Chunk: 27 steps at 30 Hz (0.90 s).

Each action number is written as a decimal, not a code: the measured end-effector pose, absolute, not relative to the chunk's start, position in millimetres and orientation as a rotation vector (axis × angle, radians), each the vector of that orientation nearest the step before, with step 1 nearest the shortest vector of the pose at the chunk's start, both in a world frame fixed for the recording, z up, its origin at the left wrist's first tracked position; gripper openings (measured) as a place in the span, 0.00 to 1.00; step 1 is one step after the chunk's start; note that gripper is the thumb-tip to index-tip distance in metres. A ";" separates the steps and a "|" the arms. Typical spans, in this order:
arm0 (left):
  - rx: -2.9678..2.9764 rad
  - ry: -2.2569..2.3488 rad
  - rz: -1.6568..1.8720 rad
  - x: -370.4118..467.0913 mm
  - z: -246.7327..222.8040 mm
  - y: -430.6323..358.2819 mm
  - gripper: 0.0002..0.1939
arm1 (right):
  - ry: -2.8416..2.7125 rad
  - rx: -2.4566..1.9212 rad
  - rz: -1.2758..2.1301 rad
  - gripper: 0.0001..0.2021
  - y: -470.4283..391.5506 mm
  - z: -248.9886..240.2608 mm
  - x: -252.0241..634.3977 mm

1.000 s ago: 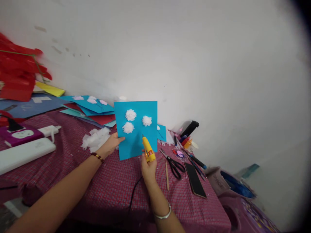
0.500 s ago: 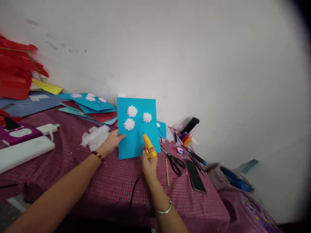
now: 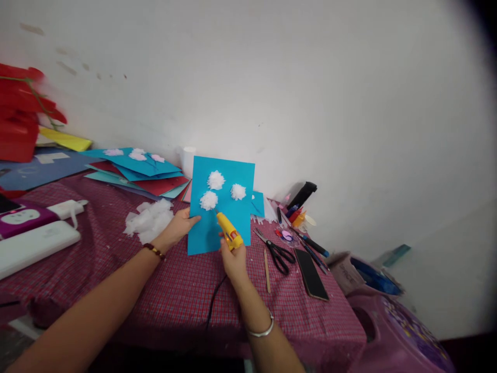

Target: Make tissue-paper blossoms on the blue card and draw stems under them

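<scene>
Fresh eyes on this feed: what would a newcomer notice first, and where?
First, the blue sheet near the middle of the view, bearing three white puffs and held at its left edge by the left hand. Next, the yellow glue gun in the right hand, in front of the sheet's lower part. Then the bright red material at the far left, against the pale wall.

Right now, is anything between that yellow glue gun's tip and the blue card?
Nothing visible stands between the glue gun in the right hand and the blue card in the left hand; whether they touch is unclear.
</scene>
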State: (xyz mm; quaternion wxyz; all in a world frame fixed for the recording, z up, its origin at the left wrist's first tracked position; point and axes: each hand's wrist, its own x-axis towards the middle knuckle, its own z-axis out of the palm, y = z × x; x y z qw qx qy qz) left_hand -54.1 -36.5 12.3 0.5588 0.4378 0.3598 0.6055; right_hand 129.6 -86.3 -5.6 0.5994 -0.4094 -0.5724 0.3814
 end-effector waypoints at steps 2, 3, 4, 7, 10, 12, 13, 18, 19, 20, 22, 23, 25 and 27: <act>1.025 0.850 1.440 -53.4 14.7 -37.6 0.30 | -1.281 -0.993 0.856 0.15 -83.8 -5.3 131.9; 1.022 0.853 1.446 -53.2 15.0 -37.5 0.31 | -1.261 -1.009 0.847 0.15 -82.8 -5.1 133.2; 1.022 0.857 1.448 -53.0 14.9 -37.1 0.31 | -1.246 -1.021 0.840 0.16 -82.1 -4.8 134.4; 1.018 0.855 1.452 -53.2 12.1 -34.3 0.31 | -1.219 -1.041 0.832 0.15 -82.1 -3.3 136.3; 1.025 0.847 1.454 -53.8 8.9 -31.8 0.30 | -1.201 -1.032 0.827 0.16 -83.8 -0.6 135.3; 1.031 0.845 1.452 -54.2 8.1 -31.1 0.31 | -1.180 -1.019 0.817 0.17 -84.4 1.1 134.5; 1.033 0.845 1.448 -54.3 8.2 -31.2 0.31 | -1.168 -1.015 0.811 0.18 -84.3 1.8 134.5; 1.023 0.851 1.433 -53.2 11.8 -34.5 0.31 | -1.123 -1.002 0.788 0.19 -82.5 4.0 136.2; 1.017 0.852 1.435 -52.8 12.8 -35.5 0.31 | -1.121 -0.998 0.787 0.19 -82.3 4.4 136.4; 1.013 0.853 1.435 -52.4 13.8 -36.5 0.31 | -1.120 -0.993 0.785 0.19 -82.3 4.8 136.4; 1.010 0.855 1.434 -51.8 15.4 -38.3 0.32 | -1.119 -0.985 0.786 0.19 -82.1 5.4 136.0; 1.010 0.858 1.435 -51.6 15.9 -38.9 0.32 | -1.117 -0.983 0.790 0.19 -81.9 5.5 135.8; 1.012 0.864 1.434 -51.6 16.5 -39.5 0.32 | -1.108 -0.989 0.801 0.19 -81.4 5.4 135.4; 1.013 0.869 1.438 -51.7 16.7 -39.4 0.32 | -1.105 -1.001 0.812 0.19 -81.2 5.3 134.9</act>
